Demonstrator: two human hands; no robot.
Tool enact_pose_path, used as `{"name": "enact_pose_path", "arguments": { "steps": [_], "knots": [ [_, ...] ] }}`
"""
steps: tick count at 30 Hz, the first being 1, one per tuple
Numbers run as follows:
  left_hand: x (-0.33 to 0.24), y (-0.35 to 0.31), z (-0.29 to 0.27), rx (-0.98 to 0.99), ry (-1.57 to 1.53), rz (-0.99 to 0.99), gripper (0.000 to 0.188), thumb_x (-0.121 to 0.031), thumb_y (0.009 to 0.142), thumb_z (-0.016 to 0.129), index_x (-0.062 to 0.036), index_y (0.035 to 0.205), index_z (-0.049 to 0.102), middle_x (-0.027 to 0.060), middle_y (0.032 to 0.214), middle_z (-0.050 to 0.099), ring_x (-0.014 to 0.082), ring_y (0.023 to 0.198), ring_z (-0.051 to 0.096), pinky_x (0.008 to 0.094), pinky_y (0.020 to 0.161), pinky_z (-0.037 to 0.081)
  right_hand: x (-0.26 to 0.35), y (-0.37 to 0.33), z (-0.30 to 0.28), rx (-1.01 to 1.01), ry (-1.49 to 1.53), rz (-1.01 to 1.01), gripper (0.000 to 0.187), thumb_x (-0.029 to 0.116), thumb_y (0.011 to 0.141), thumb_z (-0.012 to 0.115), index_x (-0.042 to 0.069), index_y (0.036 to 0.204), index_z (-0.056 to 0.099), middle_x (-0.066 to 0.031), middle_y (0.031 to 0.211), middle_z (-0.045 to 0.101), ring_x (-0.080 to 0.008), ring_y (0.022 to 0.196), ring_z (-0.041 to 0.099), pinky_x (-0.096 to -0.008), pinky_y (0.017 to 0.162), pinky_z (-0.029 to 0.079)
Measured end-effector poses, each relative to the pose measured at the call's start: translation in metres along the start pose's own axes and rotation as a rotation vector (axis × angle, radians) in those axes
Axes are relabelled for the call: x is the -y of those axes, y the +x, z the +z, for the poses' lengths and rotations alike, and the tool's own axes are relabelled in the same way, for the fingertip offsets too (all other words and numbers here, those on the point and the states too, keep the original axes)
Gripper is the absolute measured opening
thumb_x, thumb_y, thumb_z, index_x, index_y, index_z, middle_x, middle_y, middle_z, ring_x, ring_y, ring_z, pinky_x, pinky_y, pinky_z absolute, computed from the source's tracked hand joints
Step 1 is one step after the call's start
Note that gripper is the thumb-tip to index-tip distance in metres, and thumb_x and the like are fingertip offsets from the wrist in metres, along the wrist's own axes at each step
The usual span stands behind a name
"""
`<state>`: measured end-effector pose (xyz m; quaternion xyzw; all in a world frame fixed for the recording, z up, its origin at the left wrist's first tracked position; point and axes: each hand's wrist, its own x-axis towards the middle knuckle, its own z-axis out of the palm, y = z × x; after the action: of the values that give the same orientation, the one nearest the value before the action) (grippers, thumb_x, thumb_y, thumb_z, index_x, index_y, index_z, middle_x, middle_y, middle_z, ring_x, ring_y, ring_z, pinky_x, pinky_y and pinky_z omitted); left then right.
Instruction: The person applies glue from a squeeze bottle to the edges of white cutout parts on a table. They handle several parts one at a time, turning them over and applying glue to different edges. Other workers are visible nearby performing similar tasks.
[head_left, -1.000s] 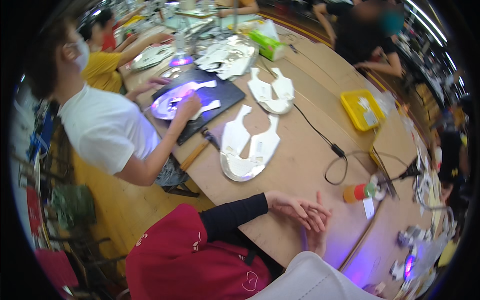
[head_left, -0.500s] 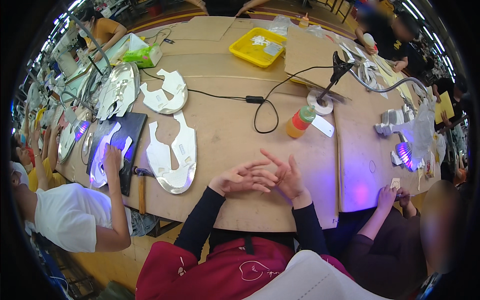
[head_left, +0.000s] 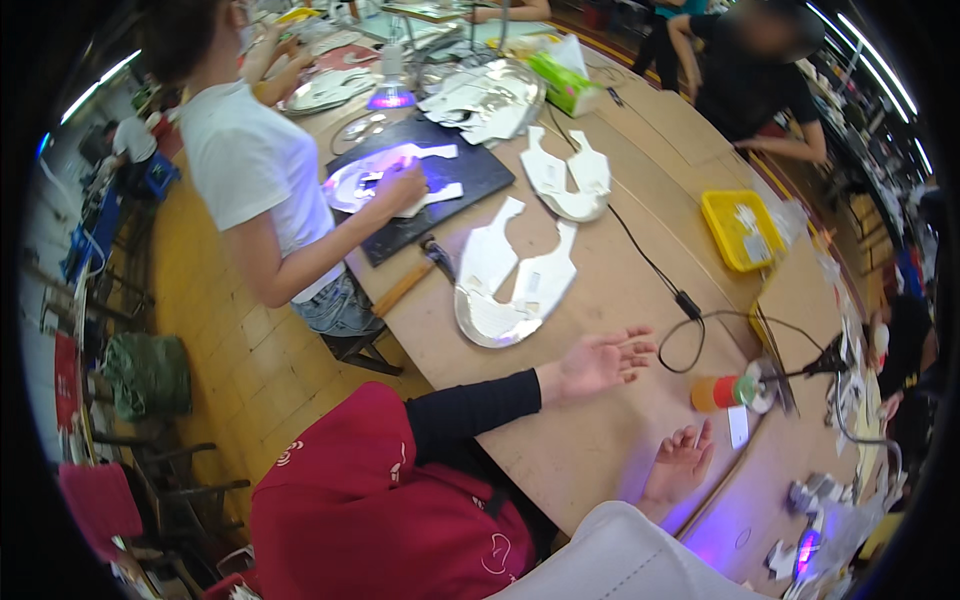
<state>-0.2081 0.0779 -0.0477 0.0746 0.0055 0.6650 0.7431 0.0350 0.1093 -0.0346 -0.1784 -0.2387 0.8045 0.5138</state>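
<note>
My left hand (head_left: 602,366) is held over the brown table, palm up, fingers stretched out and nothing in it. Lower and to the right, my right hand (head_left: 679,466) is raised, its fingers loosely bent and apart, also holding nothing. The two hands are apart. Nearest my left hand, a white U-shaped shoe upper piece (head_left: 485,262) lies on the table, with a smaller U-shaped piece (head_left: 591,193) behind it. To the right of my hands are an orange bottle with a green top (head_left: 716,394) and a flat white rectangular object (head_left: 738,427).
A co-worker's hand (head_left: 403,186) works on white pieces on a black board (head_left: 483,176). Beside the board lies a hammer (head_left: 404,286). A yellow tray (head_left: 712,218) stands farther right, near a looped black cord (head_left: 655,262). A green packet (head_left: 567,86) is at the back.
The view has swung left, bringing the co-worker and the floor into sight. My hands, close together before with fingers overlapping, have moved apart.
</note>
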Motion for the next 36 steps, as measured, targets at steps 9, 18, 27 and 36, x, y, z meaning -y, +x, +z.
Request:
{"name": "enact_pose_path", "arguments": {
  "steps": [9, 18, 27, 36],
  "knots": [
    [0.029, -0.008, -0.003, 0.081, 0.488, -0.306, 0.053, -0.044, 0.092, 0.035, -0.0054, 0.128, 0.043, 0.0088, 0.12, 0.053, 0.018, 0.107, 0.051, 0.0332, 0.093, 0.038, -0.048, -0.011, 0.025, 0.349, 0.086, 0.243, 0.064, 0.039, 0.084, 0.055, 0.013, 0.137, 0.031, -0.0181, 0.116, 0.051, -0.026, 0.075, 0.054, -0.032, 0.061, 0.044],
    [0.03, -0.006, -0.004, 0.258, 0.5, -0.567, 0.079, -0.061, 0.091, 0.014, 0.0011, 0.131, 0.041, 0.0104, 0.122, 0.055, 0.018, 0.11, 0.052, 0.0319, 0.097, 0.035, -0.047, -0.011, 0.043, 0.321, 0.035, 0.188, 0.082, 0.041, 0.08, 0.059, 0.028, 0.144, 0.01, -0.0193, 0.144, 0.024, -0.0272, 0.068, 0.058, -0.0311, 0.057, 0.05],
    [0.025, -0.009, 0.006, 0.266, 0.91, -0.332, 0.027, -0.017, 0.083, 0.06, -0.0009, 0.105, 0.06, 0.0074, 0.099, 0.063, 0.0146, 0.101, 0.054, 0.0294, 0.093, 0.038, -0.04, -0.014, 0.051, 0.26, 0.172, 0.256, 0.086, 0.039, 0.081, 0.061, 0.034, 0.143, 0.003, -0.0283, 0.144, 0.015, -0.0258, 0.074, 0.061, -0.0303, 0.055, 0.052],
    [0.031, -0.013, 0.018, 0.078, 0.912, -0.324, 0.016, -0.011, 0.072, 0.071, -0.0025, 0.084, 0.064, 0.0046, 0.088, 0.061, 0.0139, 0.09, 0.056, 0.0267, 0.083, 0.042, -0.047, -0.01, 0.041, 0.452, 0.249, 0.31, 0.088, 0.036, 0.08, 0.062, 0.035, 0.143, 0.001, -0.0318, 0.144, 0.003, -0.0257, 0.077, 0.063, -0.0267, 0.046, 0.052]
  ]
}}
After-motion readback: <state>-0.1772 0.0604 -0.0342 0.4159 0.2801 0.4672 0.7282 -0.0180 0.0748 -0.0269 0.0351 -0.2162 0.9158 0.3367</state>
